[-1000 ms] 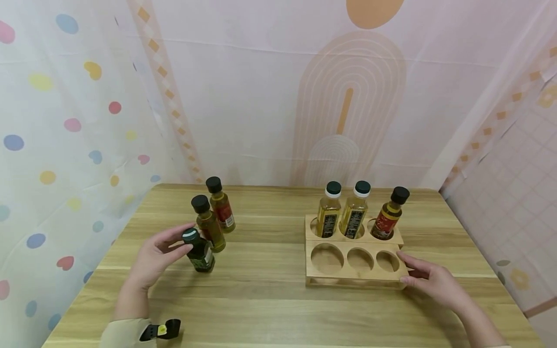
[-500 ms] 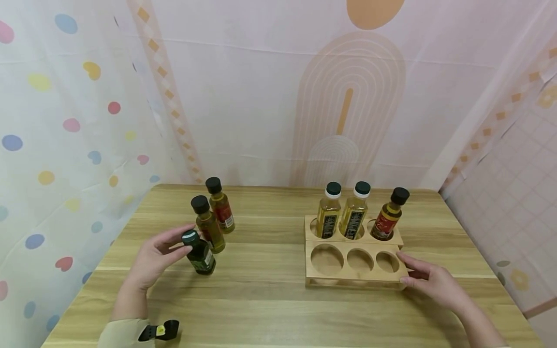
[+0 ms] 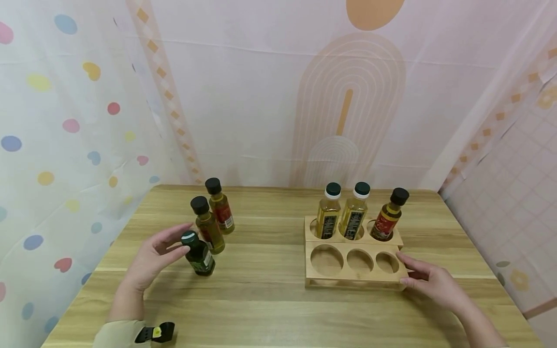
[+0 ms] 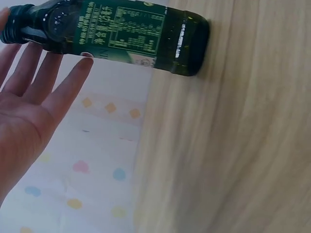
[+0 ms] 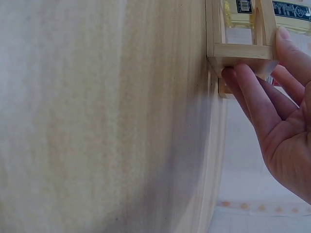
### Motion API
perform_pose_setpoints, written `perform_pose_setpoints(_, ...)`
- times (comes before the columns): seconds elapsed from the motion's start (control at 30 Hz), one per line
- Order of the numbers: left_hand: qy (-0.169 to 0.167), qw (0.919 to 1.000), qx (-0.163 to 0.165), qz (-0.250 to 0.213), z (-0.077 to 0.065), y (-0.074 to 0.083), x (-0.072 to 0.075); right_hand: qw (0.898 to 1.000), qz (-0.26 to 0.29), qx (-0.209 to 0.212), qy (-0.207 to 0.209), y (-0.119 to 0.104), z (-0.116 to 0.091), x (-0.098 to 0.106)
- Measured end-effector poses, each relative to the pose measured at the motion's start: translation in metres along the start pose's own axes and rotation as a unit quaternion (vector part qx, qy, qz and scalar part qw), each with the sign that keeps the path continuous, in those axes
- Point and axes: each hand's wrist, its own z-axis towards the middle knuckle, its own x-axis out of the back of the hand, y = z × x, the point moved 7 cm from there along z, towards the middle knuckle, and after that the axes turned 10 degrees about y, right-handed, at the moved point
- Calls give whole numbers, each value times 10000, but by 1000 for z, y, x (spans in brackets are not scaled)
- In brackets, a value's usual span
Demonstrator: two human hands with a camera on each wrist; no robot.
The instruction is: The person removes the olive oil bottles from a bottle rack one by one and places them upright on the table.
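My left hand [image 3: 152,256] holds a dark green glass bottle [image 3: 200,258] by its neck and cap, thumb on the near side and fingers around the far side. In the left wrist view, the fingers lie along the green-labelled bottle [image 4: 121,31]. Right behind it stand two oil bottles with black caps, one nearer [image 3: 210,229] and one farther [image 3: 223,212]. At the right, my right hand [image 3: 428,280] grips the front right corner of a two-step wooden bottle rack [image 3: 339,280]. In the right wrist view the thumb is on the rack's front [image 5: 243,51], fingers against its end.
The rack's back row holds two pale-oil bottles with green caps, left [image 3: 328,215] and right [image 3: 354,215], and a red-labelled bottle [image 3: 386,220]. Its front row shows three bare round holes. The wooden table [image 3: 261,319] meets patterned curtains [image 3: 243,96] behind.
My left hand and the dark green bottle have shifted very slightly toward me. The right hand and the rack look unmoved.
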Motion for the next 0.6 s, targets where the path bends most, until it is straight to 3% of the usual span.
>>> perform_pose_setpoints(0.2, 128, 9980, -139, 602, 3, 12, 1, 10000, -14, 72, 21, -1, 0, 0)
perform_pose_setpoints(0.43, 373, 9873, -317, 1509, 7, 32, -3, 9999, -90, 60, 20, -2, 0, 0)
perform_pose_setpoints(0.6, 413, 9822, -390, 1792, 10, 43, -8, 9999, -57, 104, 16, -2, 0, 0)
